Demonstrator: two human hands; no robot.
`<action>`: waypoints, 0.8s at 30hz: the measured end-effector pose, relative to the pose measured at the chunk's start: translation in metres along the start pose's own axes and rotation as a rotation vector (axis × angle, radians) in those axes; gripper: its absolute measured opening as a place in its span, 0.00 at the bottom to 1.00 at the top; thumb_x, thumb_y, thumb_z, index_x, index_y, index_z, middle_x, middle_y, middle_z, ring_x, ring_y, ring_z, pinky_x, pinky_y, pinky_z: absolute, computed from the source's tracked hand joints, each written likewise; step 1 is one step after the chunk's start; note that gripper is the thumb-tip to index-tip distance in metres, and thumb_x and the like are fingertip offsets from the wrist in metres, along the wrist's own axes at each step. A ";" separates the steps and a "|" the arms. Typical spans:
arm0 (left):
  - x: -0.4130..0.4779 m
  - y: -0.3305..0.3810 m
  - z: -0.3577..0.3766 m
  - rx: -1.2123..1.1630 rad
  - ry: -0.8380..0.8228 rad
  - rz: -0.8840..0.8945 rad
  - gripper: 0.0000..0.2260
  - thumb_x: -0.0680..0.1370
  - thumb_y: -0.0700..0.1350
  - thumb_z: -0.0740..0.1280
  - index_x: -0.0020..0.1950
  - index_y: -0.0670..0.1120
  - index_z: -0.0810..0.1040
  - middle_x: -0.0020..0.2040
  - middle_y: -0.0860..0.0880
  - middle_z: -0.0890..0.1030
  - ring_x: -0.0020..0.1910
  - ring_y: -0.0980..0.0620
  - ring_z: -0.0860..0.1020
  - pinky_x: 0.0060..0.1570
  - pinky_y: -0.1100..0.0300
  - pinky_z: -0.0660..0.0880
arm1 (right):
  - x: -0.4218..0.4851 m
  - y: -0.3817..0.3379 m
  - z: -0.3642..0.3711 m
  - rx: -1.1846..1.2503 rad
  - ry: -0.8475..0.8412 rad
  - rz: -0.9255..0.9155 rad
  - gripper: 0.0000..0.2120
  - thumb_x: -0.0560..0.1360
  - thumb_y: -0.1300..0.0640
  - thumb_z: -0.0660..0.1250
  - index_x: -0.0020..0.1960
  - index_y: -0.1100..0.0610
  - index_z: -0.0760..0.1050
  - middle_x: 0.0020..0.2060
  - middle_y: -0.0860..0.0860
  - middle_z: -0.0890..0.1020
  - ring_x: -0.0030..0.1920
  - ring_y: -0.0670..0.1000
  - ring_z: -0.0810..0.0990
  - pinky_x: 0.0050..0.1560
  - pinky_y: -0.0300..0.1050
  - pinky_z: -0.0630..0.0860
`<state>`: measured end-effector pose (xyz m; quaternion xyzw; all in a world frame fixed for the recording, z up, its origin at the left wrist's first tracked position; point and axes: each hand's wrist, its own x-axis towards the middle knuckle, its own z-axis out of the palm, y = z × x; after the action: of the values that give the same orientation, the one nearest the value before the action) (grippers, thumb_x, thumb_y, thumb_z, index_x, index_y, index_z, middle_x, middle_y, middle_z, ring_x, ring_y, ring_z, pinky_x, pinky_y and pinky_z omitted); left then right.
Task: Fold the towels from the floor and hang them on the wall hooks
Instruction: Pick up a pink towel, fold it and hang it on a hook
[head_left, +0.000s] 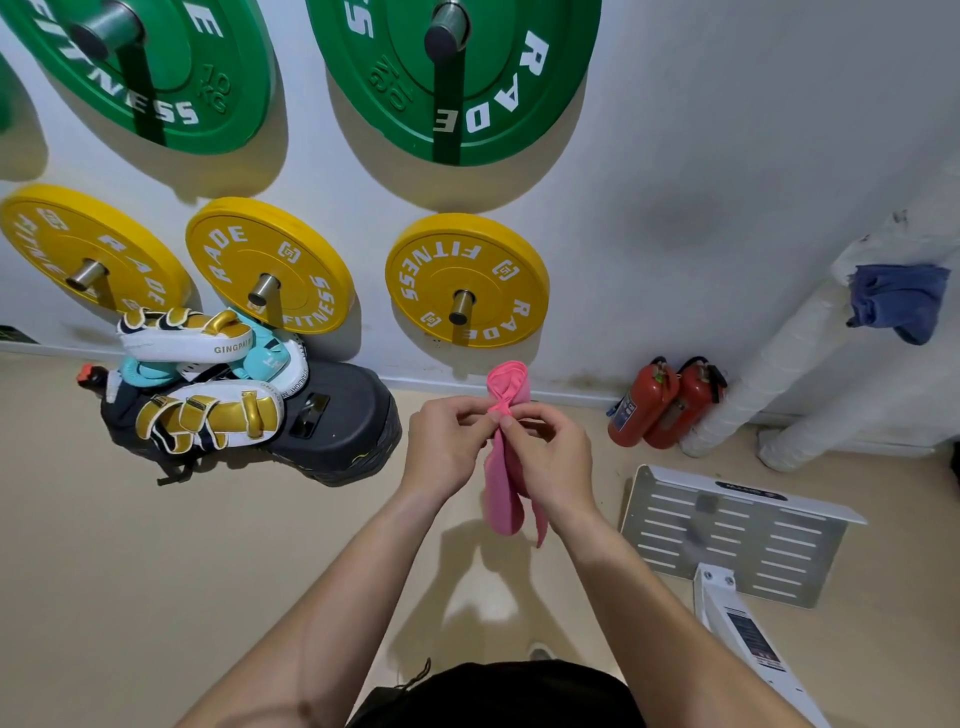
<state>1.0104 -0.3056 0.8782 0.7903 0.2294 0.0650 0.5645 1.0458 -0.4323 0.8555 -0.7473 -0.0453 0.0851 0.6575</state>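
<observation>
Before the wall (675, 130), under 3 yellow plates (498, 249), I see the pink towel (501, 488) held in the air above the floor (156, 545), bunched at a neck, with a loop above and 2 tails hanging. My left hand (449, 441) and right hand (550, 457) both pinch that neck, fingers curled close. I judge it light, soft and limp, and best taken by its corners to fold flat.

Towel (500, 493) before wall (675, 156); extinguishers (660, 402) to right; pads (208, 384) left.
</observation>
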 end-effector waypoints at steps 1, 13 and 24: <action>0.000 0.000 -0.001 0.025 -0.008 0.009 0.06 0.77 0.44 0.72 0.51 0.51 0.87 0.40 0.55 0.87 0.42 0.59 0.84 0.50 0.54 0.82 | 0.001 0.000 0.000 -0.027 -0.005 -0.015 0.02 0.73 0.58 0.74 0.46 0.54 0.83 0.42 0.48 0.86 0.45 0.44 0.84 0.47 0.36 0.76; 0.002 0.002 -0.030 -0.191 -0.189 -0.147 0.11 0.77 0.35 0.65 0.49 0.45 0.86 0.42 0.46 0.87 0.40 0.50 0.84 0.38 0.61 0.78 | 0.016 -0.010 -0.010 -0.189 -0.126 -0.062 0.05 0.73 0.59 0.73 0.43 0.51 0.79 0.38 0.44 0.83 0.39 0.40 0.79 0.41 0.34 0.76; 0.033 -0.012 -0.057 -0.023 -0.110 -0.273 0.08 0.72 0.46 0.76 0.49 0.48 0.83 0.36 0.51 0.81 0.32 0.49 0.80 0.33 0.57 0.76 | 0.027 -0.022 -0.027 -0.213 -0.300 -0.187 0.07 0.73 0.63 0.71 0.43 0.52 0.79 0.38 0.43 0.81 0.40 0.42 0.78 0.44 0.37 0.72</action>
<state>1.0153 -0.2388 0.8823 0.7477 0.3025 -0.0532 0.5887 1.0786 -0.4506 0.8786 -0.7840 -0.2207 0.1290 0.5656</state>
